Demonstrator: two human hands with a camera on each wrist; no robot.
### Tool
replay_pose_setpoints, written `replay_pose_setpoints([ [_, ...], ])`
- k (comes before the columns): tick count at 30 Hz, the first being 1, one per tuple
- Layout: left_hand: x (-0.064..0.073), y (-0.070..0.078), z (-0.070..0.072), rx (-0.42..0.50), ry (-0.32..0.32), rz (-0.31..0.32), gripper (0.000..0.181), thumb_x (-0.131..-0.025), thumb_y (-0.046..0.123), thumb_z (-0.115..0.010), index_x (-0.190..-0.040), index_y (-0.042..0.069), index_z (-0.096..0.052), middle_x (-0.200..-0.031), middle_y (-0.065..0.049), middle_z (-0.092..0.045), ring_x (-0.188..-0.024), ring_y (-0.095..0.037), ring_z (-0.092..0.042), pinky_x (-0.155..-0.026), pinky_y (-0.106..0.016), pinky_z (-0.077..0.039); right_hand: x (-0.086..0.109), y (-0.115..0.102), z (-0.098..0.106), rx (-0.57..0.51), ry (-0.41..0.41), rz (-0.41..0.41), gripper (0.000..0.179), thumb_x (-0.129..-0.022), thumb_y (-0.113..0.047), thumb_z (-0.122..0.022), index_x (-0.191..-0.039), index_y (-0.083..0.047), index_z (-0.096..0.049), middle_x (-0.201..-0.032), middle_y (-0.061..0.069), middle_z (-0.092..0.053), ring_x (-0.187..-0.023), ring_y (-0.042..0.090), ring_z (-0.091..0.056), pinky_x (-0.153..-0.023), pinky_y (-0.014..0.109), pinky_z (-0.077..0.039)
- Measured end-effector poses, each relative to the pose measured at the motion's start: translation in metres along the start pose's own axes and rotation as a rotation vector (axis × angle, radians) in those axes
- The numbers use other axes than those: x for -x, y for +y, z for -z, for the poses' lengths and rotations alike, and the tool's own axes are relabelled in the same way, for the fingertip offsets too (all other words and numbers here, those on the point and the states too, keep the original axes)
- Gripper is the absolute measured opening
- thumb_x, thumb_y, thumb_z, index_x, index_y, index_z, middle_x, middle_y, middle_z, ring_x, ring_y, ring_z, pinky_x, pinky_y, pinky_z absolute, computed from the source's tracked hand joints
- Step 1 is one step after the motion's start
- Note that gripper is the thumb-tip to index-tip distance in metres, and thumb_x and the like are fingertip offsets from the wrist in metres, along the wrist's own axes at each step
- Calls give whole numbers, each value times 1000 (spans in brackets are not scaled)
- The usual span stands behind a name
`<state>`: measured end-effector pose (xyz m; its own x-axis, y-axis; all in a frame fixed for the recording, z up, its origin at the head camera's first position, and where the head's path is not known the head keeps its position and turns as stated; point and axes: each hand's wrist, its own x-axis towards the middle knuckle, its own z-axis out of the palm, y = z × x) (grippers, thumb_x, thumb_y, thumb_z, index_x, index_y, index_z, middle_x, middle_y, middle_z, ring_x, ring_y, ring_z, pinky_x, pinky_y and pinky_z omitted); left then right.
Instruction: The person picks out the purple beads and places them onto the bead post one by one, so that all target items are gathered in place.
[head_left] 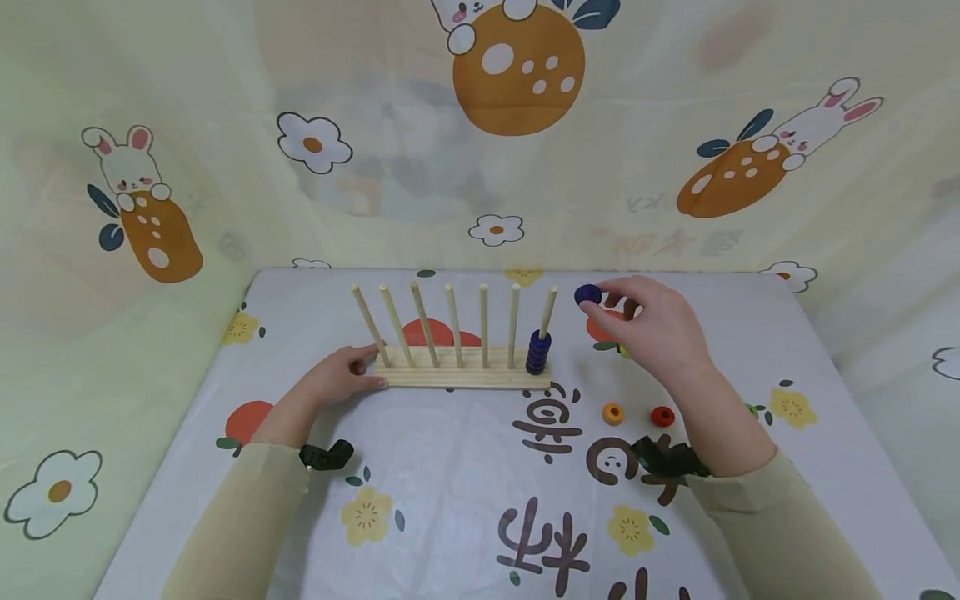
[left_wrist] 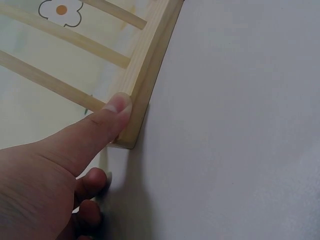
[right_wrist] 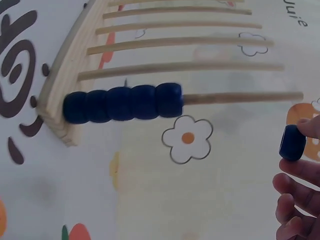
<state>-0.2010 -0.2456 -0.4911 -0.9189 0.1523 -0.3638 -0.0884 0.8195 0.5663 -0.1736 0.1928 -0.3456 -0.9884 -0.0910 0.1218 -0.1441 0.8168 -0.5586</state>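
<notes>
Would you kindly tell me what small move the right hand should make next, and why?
I would probably have the right hand bring the pinched dark blue bead over the rightmost peg: the bead is just off that peg's tip, five matching beads leave bare wood above them, and the left hand holds the base.

The rack (head_left: 461,378) is matt, fine-grained wood and the blue beads (right_wrist: 120,103) look smooth.

Curtained-off tabletop booth: rabbit-print drapes (head_left: 420,192) around flower-print tablecloth (head_left: 442,475); room behind hard to tell.
</notes>
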Motion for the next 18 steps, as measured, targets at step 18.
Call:
replay_pose_setpoints([
  [18,1,2,1,4,1,-5,77,-87,35,-77,-151,13,-42,-95,-9,-47,-89,-24,-45,-73,-37,-35,-3,-32,6,-63,58,62,47,-92,-48,-66,-123,-13,-69,-103,5,-64,-88,21,-53,-64,38,-43],
])
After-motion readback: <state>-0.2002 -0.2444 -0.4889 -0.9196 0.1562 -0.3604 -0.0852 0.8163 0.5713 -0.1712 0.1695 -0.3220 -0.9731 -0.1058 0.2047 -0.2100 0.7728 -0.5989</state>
